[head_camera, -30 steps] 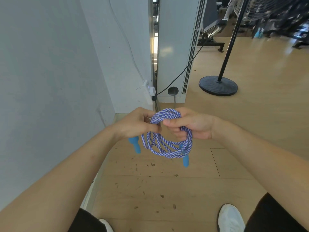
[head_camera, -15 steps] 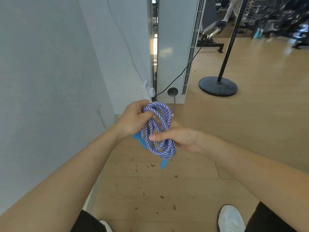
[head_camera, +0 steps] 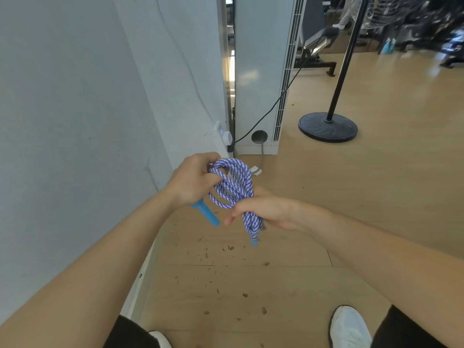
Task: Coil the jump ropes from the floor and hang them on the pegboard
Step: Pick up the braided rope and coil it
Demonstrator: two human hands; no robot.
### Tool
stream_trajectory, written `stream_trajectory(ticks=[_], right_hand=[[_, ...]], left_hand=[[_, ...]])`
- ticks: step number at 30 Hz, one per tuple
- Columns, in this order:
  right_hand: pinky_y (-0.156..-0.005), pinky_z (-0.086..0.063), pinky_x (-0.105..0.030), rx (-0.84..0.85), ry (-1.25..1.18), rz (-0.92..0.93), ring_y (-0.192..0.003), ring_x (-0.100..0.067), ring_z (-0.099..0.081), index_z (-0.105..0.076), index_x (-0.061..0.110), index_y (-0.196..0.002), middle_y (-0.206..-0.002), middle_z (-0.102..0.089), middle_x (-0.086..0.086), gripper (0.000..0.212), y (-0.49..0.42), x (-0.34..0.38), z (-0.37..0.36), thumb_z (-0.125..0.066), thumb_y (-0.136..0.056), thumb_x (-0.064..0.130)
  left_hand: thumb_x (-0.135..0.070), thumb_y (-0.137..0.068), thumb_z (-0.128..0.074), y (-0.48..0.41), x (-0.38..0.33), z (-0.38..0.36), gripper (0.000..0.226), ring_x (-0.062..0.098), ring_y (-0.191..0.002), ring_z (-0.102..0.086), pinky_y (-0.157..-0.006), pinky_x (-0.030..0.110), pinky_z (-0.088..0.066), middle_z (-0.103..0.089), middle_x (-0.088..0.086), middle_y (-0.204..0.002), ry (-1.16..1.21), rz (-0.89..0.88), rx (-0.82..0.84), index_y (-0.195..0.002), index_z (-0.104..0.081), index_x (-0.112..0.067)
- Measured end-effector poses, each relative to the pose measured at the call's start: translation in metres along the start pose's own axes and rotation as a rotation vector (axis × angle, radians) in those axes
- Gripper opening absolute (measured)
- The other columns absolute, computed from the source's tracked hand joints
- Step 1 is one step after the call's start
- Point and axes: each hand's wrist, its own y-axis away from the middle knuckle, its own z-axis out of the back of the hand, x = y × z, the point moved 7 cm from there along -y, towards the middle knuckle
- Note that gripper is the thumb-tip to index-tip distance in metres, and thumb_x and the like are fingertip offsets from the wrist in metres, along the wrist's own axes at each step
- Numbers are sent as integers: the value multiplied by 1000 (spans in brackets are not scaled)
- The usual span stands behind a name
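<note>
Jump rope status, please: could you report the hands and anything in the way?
Hands: left hand grips coil top, right hand holds lower loops. Coiled jump rope off floor, not hung. Pegboard not in view.

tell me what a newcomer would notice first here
A purple-and-white jump rope, bundled into a coil, sits mid-frame, with the left hand gripping its top and the right hand holding its lower part. A blue handle sticks out below the left hand. Further back, a black stand base rests on the wooden floor.
</note>
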Motion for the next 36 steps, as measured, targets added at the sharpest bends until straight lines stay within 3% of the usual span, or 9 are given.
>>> stream_trajectory(ticks=[3, 5, 8, 13, 17, 22, 28, 33, 36], right_hand=[[-88, -49, -38, -19, 61, 75, -87, -18, -67, -67, -3, -88, -82, -73, -10, 24, 5, 7, 12, -67, -82, 20], [-79, -54, -40, -20, 31, 78, -73, -23, -68, -59, 4, -80, -71, -66, -9, 13, 7, 7, 21, -68, -86, 12], [-58, -50, -34, -54, -81, 48, -49, -18, -49, -46, 13, -75, -58, -49, -4, 25, 9, 6, 28, -66, -89, 5], [-44, -38, -25, -193, -320, -44, -43, -13, -37, -43, 17, -75, -56, -41, 1, 27, 9, -5, 52, -63, -91, 8], [-44, -36, -24, -259, -459, -55, -44, -14, -35, -45, 17, -73, -58, -38, 0, 26, 9, -7, 68, -62, -91, 11], [-43, -35, -24, -245, -522, 10, -46, -12, -33, -43, 19, -70, -58, -37, 1, 29, 9, 2, 72, -59, -93, 12], [-45, -30, -23, -37, -489, 53, -44, -10, -31, -43, 19, -57, -52, -36, 4, 42, 16, 20, 65, -49, -98, 13], [-45, -30, -23, 353, -210, -26, -41, -8, -34, -44, 19, -55, -49, -40, 6, 42, 29, 19, 35, -48, -96, 11], [-43, -31, -21, 490, -22, -116, -40, -9, -34, -44, 20, -57, -52, -36, 3, 36, 37, 9, 18, -55, -91, 12]], left_hand=[[-35, -69, -56, 1, 5, 7, 9, 16, -55, -47, -67, 48, -52, -54, -12, -54, 5, 0, 15, -75, -62, -37], [-43, -64, -54, 1, 7, 10, 21, 22, -61, -53, -72, 50, -53, -62, -7, -63, 10, -9, 19, -80, -64, -34], [-51, -67, -64, -1, 10, 8, 33, 34, -78, -63, -77, 54, -54, -70, 7, -78, 21, -43, 65, -91, -65, -28], [-54, -85, -69, 6, 26, 6, 47, 11, -86, -68, -90, 31, -48, -73, 2, -83, 104, 22, 234, -127, -57, -37], [-37, -96, -64, 13, 52, 6, 22, 5, -103, -67, -104, 31, -46, -77, -9, -98, 8, 144, 329, -114, -71, -28], [-22, -94, -67, 19, 67, -2, 16, -2, -65, -57, -70, 13, -39, -72, -5, -73, -57, 201, 449, -84, -79, -18], [-20, -85, -71, 25, 90, -13, 17, 1, -79, -63, -94, 28, -47, -75, -8, -73, -181, 278, 583, -73, -78, -29], [-27, -80, -74, 17, 99, -7, 16, 8, -55, -51, -63, 24, -43, -71, -7, -62, -267, 376, 429, -68, -78, -18], [-30, -77, -75, 9, 98, 0, 24, 14, -56, -48, -59, 27, -42, -71, 6, -66, -262, 383, 294, -67, -75, -9]])
